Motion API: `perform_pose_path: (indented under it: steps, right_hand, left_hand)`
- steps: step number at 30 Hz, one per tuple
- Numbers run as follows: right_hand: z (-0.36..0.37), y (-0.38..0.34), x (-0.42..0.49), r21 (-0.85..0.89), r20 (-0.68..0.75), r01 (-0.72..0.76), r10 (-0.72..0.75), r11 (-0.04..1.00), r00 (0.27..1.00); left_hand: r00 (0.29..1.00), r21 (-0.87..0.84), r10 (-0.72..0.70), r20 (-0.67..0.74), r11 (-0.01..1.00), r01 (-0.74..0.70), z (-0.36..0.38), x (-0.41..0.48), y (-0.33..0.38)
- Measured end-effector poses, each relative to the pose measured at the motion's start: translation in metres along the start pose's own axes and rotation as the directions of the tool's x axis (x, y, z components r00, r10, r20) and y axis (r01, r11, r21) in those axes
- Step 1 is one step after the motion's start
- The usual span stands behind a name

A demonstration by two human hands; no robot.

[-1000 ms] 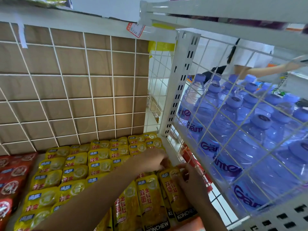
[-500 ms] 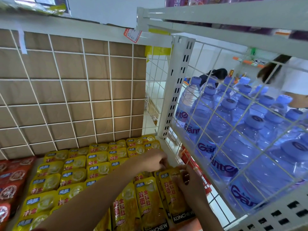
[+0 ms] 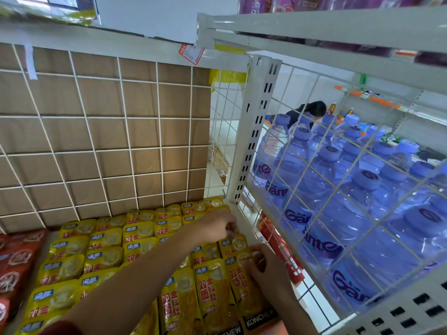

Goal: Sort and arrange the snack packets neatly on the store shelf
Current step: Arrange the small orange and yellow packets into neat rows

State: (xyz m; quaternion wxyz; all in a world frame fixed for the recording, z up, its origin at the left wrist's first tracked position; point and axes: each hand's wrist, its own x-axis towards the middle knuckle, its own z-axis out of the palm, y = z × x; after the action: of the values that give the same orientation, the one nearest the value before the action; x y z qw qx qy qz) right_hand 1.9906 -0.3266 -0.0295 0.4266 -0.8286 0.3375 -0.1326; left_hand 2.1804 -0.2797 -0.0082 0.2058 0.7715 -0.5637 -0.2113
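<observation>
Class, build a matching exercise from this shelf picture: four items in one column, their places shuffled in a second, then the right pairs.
1 yellow snack packets
2 red snack packets
3 water bottles
4 price tag

A on the shelf rail above
B right of the slotted upright
C far left
D centre, in rows

Pairs: 1-D, 2-C, 3-B, 4-A.

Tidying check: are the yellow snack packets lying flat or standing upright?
Lying flat: the yellow snack packets show printed faces upward, overlapping in rows.
</observation>
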Motion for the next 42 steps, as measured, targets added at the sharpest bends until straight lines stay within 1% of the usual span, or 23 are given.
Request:
perform_pose_path:
  steps: [6,10,18,24,32,34,36,38,40,42]
  right_hand:
    - [0.001,0.001,-0.001,0.003,0.002,-0.006,0.006,1.000,1.000]
    - [0.003,0.004,-0.002,-0.004,0.004,-0.007,0.007,1.000,1.000]
    - [0.001,0.001,-0.001,0.046,0.022,-0.016,0.015,0.999,1.000]
    - [0.001,0.004,0.000,0.058,-0.014,-0.022,0.023,0.998,1.000]
    - [0.000,0.006,0.003,0.008,0.001,0.005,-0.005,1.000,1.000]
    - [-0.001,0.006,0.003,-0.008,0.010,0.010,-0.010,1.000,1.000]
    - [-0.001,0.007,0.004,-0.020,-0.001,0.018,-0.018,1.000,1.000]
    - [-0.002,0.007,0.006,-0.007,-0.058,0.022,-0.022,1.000,0.998]
    - [-0.003,0.007,0.012,-0.004,-0.118,0.031,-0.032,1.000,0.993]
    - [-0.003,0.005,0.020,-0.032,-0.132,0.043,-0.046,0.999,0.990]
  left_hand:
    - [0.999,0.014,0.028,-0.034,1.000,-0.027,0.000,0.002,0.001]
    - [0.999,-0.025,0.012,-0.043,1.000,-0.013,-0.001,0.001,-0.003]
    - [1.000,-0.099,0.006,-0.014,0.995,-0.007,-0.002,0.001,-0.008]
    - [0.999,-0.093,0.025,-0.022,0.995,-0.027,-0.001,0.000,-0.009]
    - [0.999,-0.136,0.037,-0.033,0.990,-0.041,0.002,-0.001,-0.013]
    - [0.997,-0.133,0.036,-0.071,0.990,-0.046,0.002,-0.003,-0.014]
    - [0.986,-0.092,0.009,-0.164,0.995,-0.025,-0.001,-0.005,-0.018]
    - [0.967,-0.077,-0.030,-0.253,0.997,0.011,-0.007,-0.007,-0.026]
    - [0.955,-0.074,-0.072,-0.289,0.996,0.052,-0.013,-0.010,-0.035]
    - [0.951,-0.058,-0.094,-0.295,0.995,0.081,-0.017,-0.012,-0.043]
